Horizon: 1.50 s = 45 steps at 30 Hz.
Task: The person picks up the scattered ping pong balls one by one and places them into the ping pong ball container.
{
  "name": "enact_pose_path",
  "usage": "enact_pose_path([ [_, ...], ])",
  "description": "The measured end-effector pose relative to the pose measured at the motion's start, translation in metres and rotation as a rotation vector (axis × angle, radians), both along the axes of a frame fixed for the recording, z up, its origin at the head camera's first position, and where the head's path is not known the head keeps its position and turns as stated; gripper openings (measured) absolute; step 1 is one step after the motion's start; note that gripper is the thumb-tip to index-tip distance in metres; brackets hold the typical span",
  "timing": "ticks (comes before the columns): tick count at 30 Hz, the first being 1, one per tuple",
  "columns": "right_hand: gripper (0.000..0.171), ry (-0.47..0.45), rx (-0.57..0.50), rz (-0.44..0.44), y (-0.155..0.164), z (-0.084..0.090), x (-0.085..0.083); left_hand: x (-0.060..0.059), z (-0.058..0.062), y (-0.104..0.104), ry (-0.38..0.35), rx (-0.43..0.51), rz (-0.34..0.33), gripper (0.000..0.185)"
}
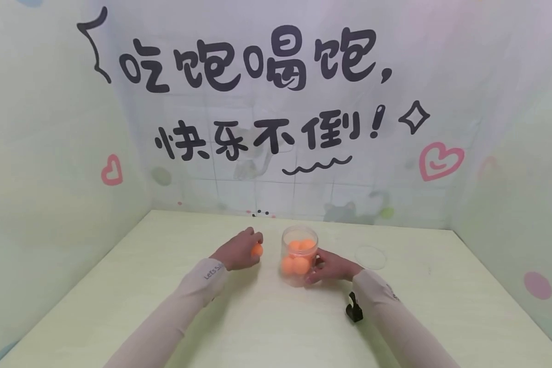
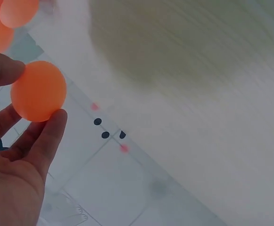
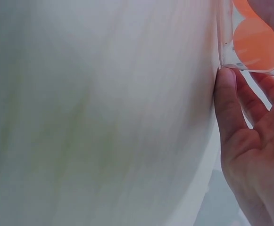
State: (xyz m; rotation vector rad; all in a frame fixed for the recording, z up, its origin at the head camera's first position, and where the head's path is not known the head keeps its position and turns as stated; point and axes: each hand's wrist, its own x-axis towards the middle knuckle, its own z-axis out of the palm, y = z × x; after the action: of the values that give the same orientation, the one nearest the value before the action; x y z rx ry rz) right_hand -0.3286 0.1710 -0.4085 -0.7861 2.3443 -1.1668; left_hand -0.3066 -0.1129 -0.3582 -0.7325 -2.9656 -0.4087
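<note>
An orange ping-pong ball (image 2: 38, 92) is pinched between the thumb and fingertips of my left hand (image 1: 241, 250), to the left of a clear jar (image 1: 300, 282). In the head view that hand covers part of the ball. The jar stands upright on the table with its top uncovered, and several orange ping-pong balls (image 1: 299, 263) lie inside it. My right hand (image 1: 333, 266) holds the jar low on its right side. In the right wrist view the fingers (image 3: 228, 94) of that hand touch the jar near its base, with the thumb across its side.
A thin, clear round lid or ring (image 1: 370, 257) lies on the pale table (image 1: 276, 332) to the right of the jar. A small black object (image 1: 354, 309) shows beside the right sleeve. Printed cloth walls (image 1: 276, 199) enclose the table at the back and sides.
</note>
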Motion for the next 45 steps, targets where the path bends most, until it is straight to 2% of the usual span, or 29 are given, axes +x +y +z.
enact_pose_path([
  [4, 0.073, 0.005, 0.003, -0.005, 0.002, -0.001, 0.0, -0.003, -0.001, 0.001, -0.001, -0.004, -0.006, 0.026],
  [8, 0.075, 0.003, 0.005, -0.016, 0.002, -0.002, -0.003, -0.008, 0.006, 0.0, -0.005, -0.016, -0.003, 0.027],
  [12, 0.074, 0.006, 0.002, -0.008, 0.0, -0.001, -0.004, -0.012, 0.018, -0.001, -0.018, -0.035, 0.005, 0.028],
  [18, 0.074, -0.012, -0.014, -0.018, 0.001, -0.001, -0.004, -0.015, 0.038, 0.006, 0.032, -0.026, -0.027, 0.027],
  [24, 0.073, -0.016, -0.028, 0.014, 0.001, -0.005, -0.005, -0.014, 0.057, 0.016, 0.045, -0.037, -0.038, 0.026],
  [29, 0.073, -0.014, -0.031, 0.004, 0.002, -0.005, -0.006, -0.016, 0.069, 0.024, 0.063, -0.04, -0.045, 0.026],
  [35, 0.073, -0.027, -0.017, -0.005, 0.002, -0.005, -0.006, -0.016, 0.073, 0.035, 0.049, -0.017, -0.07, 0.027],
  [45, 0.072, -0.032, -0.029, 0.018, 0.004, -0.003, -0.004, -0.013, 0.07, 0.058, 0.035, -0.003, -0.112, 0.027],
])
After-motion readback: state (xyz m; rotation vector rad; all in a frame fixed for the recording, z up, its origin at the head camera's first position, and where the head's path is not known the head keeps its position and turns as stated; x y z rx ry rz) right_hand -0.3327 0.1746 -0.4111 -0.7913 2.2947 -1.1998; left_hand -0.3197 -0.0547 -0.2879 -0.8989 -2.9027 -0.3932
